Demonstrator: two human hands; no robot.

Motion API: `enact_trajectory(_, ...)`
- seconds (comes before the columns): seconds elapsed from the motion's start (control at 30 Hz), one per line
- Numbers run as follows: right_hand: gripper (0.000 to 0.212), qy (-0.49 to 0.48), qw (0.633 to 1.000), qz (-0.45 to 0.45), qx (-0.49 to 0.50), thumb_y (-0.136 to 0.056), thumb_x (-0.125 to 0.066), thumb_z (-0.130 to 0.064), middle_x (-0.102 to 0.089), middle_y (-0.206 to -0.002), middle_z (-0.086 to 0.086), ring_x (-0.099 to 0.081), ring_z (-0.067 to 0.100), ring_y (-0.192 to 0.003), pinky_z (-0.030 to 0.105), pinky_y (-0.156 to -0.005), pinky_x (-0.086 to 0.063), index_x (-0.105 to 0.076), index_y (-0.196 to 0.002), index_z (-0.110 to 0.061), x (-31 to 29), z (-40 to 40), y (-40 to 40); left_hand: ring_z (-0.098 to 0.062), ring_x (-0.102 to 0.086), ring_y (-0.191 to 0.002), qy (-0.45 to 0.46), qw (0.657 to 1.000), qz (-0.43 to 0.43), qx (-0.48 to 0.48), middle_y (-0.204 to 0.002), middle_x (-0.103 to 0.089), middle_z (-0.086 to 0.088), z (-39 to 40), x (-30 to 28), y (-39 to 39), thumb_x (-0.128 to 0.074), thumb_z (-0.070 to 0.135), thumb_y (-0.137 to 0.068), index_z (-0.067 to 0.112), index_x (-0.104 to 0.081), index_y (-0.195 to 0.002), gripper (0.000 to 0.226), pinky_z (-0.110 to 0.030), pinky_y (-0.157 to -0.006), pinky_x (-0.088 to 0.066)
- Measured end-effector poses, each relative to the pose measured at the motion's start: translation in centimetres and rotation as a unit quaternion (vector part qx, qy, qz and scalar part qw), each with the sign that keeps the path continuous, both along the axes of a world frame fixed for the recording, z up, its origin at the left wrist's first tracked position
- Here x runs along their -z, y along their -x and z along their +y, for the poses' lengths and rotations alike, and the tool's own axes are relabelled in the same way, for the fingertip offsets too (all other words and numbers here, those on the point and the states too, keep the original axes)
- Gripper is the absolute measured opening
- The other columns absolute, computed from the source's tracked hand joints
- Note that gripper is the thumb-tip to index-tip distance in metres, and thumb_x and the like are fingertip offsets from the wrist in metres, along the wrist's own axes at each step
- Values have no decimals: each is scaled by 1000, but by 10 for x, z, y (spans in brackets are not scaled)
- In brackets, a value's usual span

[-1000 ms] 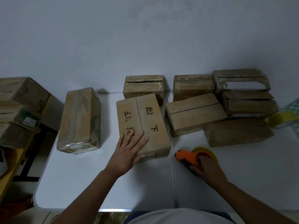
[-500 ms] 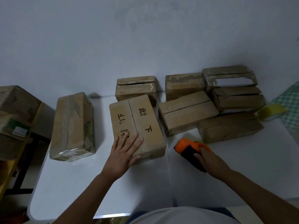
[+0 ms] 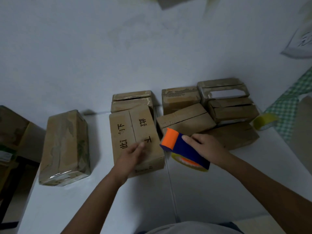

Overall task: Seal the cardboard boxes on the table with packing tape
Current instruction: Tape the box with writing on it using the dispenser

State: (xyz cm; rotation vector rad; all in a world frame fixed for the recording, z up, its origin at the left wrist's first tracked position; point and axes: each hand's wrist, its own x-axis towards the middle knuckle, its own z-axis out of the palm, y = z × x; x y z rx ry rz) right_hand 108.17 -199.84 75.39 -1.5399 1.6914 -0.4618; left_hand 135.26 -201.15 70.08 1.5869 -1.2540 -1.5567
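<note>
A cardboard box with black handwritten characters point(image 3: 133, 132) lies in the middle of the white table point(image 3: 84, 200), its top flaps closed along a centre seam. My left hand point(image 3: 133, 154) hovers blurred over the near end of this box, fingers loosely bent. My right hand point(image 3: 204, 147) grips an orange and dark blue tape dispenser point(image 3: 182, 147) with a yellowish tape roll under it, lifted just right of the box. A box wrapped in clear tape point(image 3: 65, 147) lies to the left.
Several more cardboard boxes point(image 3: 185, 120) are stacked at the back right against the wall. A spare yellow tape roll point(image 3: 265, 121) sits at the right table edge by a green checked cloth point(image 3: 287, 112). More boxes point(image 3: 11, 129) stand off the table's left.
My right hand has lifted the tape dispenser off the table and brought it toward the lettered box. My left hand has shifted right along the box top. The view has tilted upward.
</note>
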Motion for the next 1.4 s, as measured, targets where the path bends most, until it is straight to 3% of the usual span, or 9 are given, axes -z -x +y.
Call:
enact_trajectory(0.13, 52, 7, 998, 28, -52, -95, -42, -56, -68, -80, 5, -65, 17, -71, 23, -59, -44, -64, -88, -10, -5, -1, -7, -20, -71, -104, -161, 978, 131, 8, -109, -75, -11, -1, -15, 20, -46, 40, -103, 15, -79, -95, 43, -30, -86, -55)
enact_trajectory(0.23, 54, 3, 996, 44, -79, -93, -41, -59, -69, -84, 5, -66, 18, -75, 30, -66, -50, -65, -91, -11, -5, -2, -9, -19, -72, -100, -186, 967, 172, -16, -110, -74, -14, -5, -19, 23, -44, 37, -104, 14, -81, -94, 45, -27, -77, -58)
enact_trajectory(0.37, 58, 9, 994, 52, -97, -93, -42, -59, -67, -82, 11, -63, 22, -72, 28, -62, -42, -64, -88, -6, -1, -4, -6, -17, -73, -96, -199, 958, 204, -21, -110, -74, -14, -7, -23, 21, -51, 31, -101, 12, -80, -97, 36, -24, -72, -58)
enact_trajectory(0.7, 49, -7, 990, 61, -125, -93, -41, -61, -67, -82, 1, -64, 14, -73, 24, -62, -44, -62, -86, -17, 3, -4, -8, -14, -67, -84, -198, 968, 156, -10, -98, -73, -11, -3, -21, 28, -66, 11, -92, -1, -67, -120, 31, -27, -81, -52)
enact_trajectory(0.87, 44, -6, 987, 69, -142, -94, -40, -61, -66, -81, -2, -63, 11, -71, 20, -61, -41, -58, -81, -23, 3, -5, -10, -20, -68, -93, -179, 972, 153, -6, -105, -72, -17, 0, -18, 27, -63, 13, -93, 0, -67, -114, 25, -29, -83, -57)
enact_trajectory(1.03, 56, -4, 986, 67, -152, -86, -33, -72, -67, -79, -2, -64, 12, -71, 22, -62, -46, -59, -83, -22, 4, -7, -14, -23, -64, -100, -151, 979, 138, -12, -109, -69, -20, 5, -13, 24, -59, 15, -96, -1, -65, -116, 26, -34, -87, -52)
enact_trajectory(1.13, 68, 1, 983, 83, -164, -74, -27, -81, -66, -78, -3, -63, 10, -68, 23, -62, -47, -59, -85, -21, 4, -9, -17, -21, -65, -95, -109, 989, 103, -12, -104, -71, -18, 10, -12, 22, -55, 13, -99, 1, -67, -108, 19, -33, -83, -52)
enact_trajectory(1.23, 62, 2, 979, 96, -182, -83, -35, -75, -66, -81, -3, -63, 9, -70, 21, -61, -47, -61, -92, -20, 3, -12, -19, -17, -63, -85, -71, 993, 78, -47, -92, -72, -11, 13, -15, 19, -53, 11, -100, 6, -68, -99, 16, -26, -74, -53)
enact_trajectory(1.4, 60, 9, 965, 126, -230, -83, -40, -75, -63, -75, -2, -58, 8, -63, 20, -56, -40, -62, -92, -20, -5, -21, -23, -20, -59, -78, -44, 986, 105, -125, -83, -63, -16, 15, -16, 7, -58, 9, -96, -4, -63, -102, 15, -33, -82, -51)
